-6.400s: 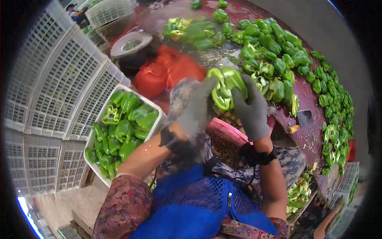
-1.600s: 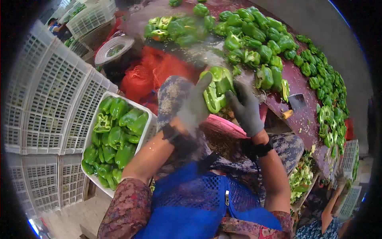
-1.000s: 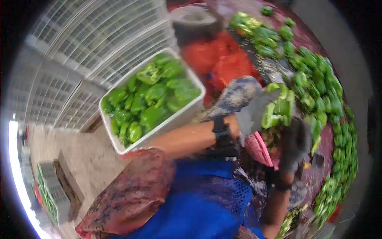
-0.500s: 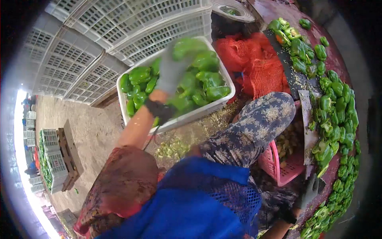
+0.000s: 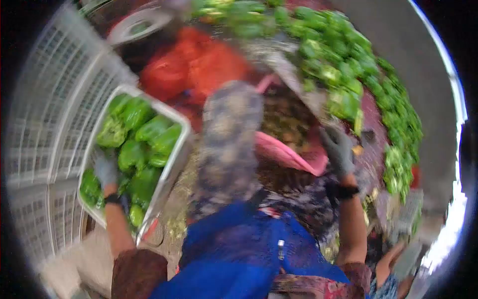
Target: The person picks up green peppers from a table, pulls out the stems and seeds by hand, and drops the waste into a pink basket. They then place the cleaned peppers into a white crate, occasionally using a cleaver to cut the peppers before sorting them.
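**Gloved hands at the pepper crate and the bench edge**

The grip of the left hand [image 5: 106, 169] could not be told through the motion blur: the grey glove lay over the green peppers [image 5: 139, 142] in the white crate [image 5: 175, 162], with no pepper plainly clamped in it. The grip of the right hand [image 5: 338, 149], also in a grey glove, showed fingers loosely apart and empty, held just beside the edge of the dark red bench [image 5: 371, 112]. The crate stood low at the person's left, filled with peppers and set against a stack of white lattice crates [image 5: 45, 129]. Between the two hands rose a knee in patterned cloth [image 5: 229, 134], and just right of it sat a pink basket [image 5: 286, 154] with dark scraps inside. A long heap of loose green peppers [image 5: 348, 65] covered the bench from the top of the view down its right side. Orange-red mesh sacks [image 5: 199, 65] lay beyond the crate. A blue apron [image 5: 234, 254] filled the foreground. The whole view was blurred, so fine detail could not be made out.
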A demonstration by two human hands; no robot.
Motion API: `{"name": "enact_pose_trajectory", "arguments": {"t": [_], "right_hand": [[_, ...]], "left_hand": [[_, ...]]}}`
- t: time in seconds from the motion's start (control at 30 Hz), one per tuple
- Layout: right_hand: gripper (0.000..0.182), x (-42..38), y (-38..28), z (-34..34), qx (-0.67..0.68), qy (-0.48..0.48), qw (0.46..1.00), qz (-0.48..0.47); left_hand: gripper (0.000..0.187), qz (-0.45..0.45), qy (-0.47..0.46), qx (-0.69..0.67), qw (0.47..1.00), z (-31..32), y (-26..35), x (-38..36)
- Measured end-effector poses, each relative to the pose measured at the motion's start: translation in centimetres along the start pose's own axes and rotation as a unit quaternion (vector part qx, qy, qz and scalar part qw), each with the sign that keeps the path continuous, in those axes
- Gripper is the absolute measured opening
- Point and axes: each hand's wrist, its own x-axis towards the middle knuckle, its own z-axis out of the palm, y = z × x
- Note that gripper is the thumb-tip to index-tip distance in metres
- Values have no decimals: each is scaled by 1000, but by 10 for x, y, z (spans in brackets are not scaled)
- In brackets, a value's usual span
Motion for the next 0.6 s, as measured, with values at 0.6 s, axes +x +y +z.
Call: {"name": "enact_pose_trajectory", "arguments": {"t": [0.6], "right_hand": [[62, 118, 127, 21, -251, 275, 921, 118]], "left_hand": [[60, 37, 27, -301, 952, -119, 99, 1]]}}
